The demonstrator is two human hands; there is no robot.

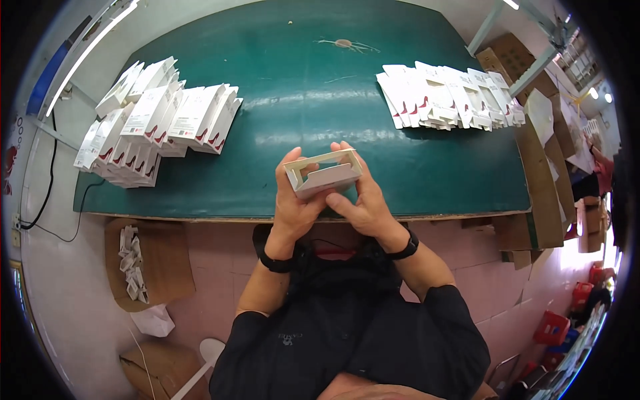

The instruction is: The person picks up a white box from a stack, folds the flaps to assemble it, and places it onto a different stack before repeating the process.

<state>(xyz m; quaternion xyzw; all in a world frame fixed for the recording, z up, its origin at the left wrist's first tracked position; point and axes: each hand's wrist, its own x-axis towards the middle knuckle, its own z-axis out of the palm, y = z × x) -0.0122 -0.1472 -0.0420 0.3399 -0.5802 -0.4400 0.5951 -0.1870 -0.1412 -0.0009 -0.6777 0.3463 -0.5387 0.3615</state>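
Between my two hands I hold a small white cardboard box just over the table's near edge. Its upper end is open, and I can see through to a gap in its far side. My left hand wraps round the box's left end, with the thumb side up. My right hand grips the right end, its thumb pressed on the near face. At the left of the table stand several folded white boxes with red shoe pictures, in stacked rows. Flat white box blanks lie fanned out at the right.
The green tabletop spans the space ahead. A large carton on the floor at lower left holds white pieces. Brown cardboard stands along the table's right side. A cable hangs at the left wall. Red stools are at far right.
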